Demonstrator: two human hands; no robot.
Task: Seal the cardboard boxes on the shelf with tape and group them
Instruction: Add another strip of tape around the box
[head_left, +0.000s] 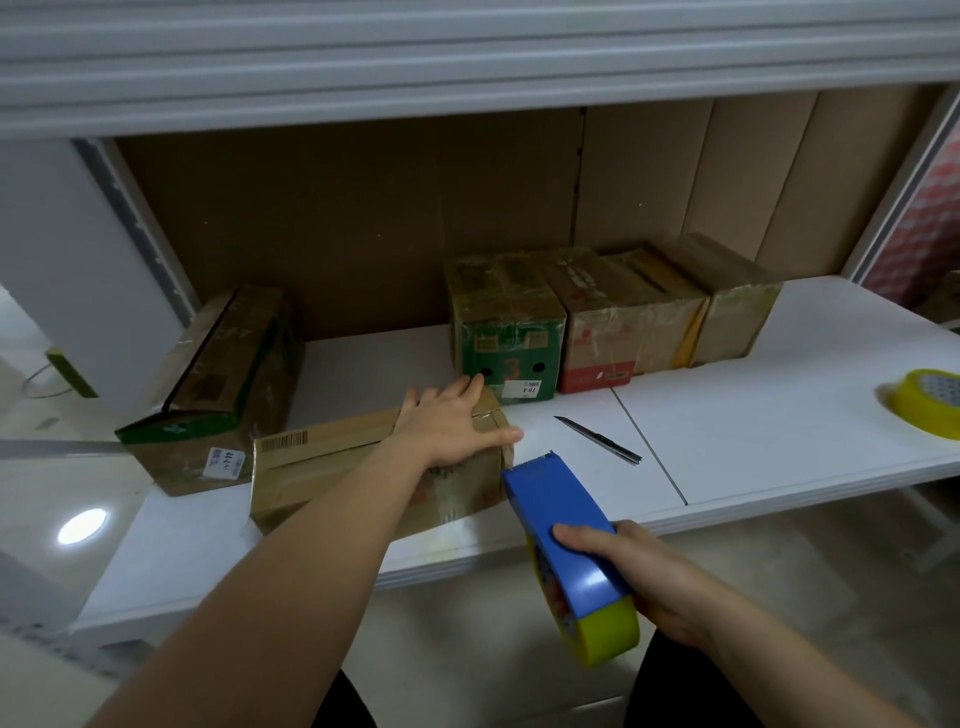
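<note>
**A:** Obs: brown box (374, 467) at front edge of white shelf (779, 441), approx 9 o'clock from the tape dispenser (566, 545). Left hand (457, 426) lies flat on its top at the R end, fingers straight and spread, pressing, not curled round anything. Right hand (644, 577) wrapped round the blue dispenser body, yellow roll at its lower end, toothed blade just beside the box's R end.

**B:** Handling est.?

**A:** Judgement only: corrugated card, stiff on panels, soft at flap seam; prob. light, since a flat palm seems enough to pin it. Old film on the front face looks glossy, so slippery there. Best hold = palm down on top near the seam, w/ dispenser drawn along it. Dispenser: rigid plastic, grip mid-body, keep fingers off the teeth.

**B:** Other boxes?

**A:** Long green-edged box (218, 384) at 10 o'clock of the brown one, close beside it. Green box (506, 332) marked "3" at 12 o'clock, first in a row of four touching side by side, w/ taped tops. Utility knife (597, 439) at 2 o'clock, lying apart. Spare yellow roll (930, 408) far R, cut off by frame edge.

**B:** Not resolved?

**A:** Seam under left palm hidden; can't tell if tape has caught on the box. Contents unknown. Labels too blurred to read. Right fingertips mostly behind the dispenser.
</note>
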